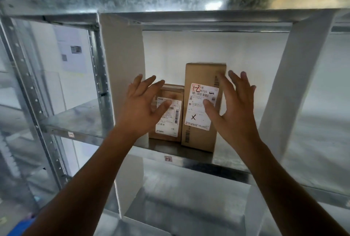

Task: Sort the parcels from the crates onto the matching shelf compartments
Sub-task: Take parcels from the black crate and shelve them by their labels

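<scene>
Two parcels upright in shelf compartment.

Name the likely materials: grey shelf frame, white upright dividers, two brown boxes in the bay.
Grey metal shelf frame: likely galvanised steel, given the mottled spangle and glossy reflections.
White upright divider panel: matte and flat, probably painted board or plastic sheet; cannot tell which.
Tall brown box and short brown box: matte cardboard by look, with creased edges and white paper shipping labels.

Head-worn view, close before shelf
</scene>
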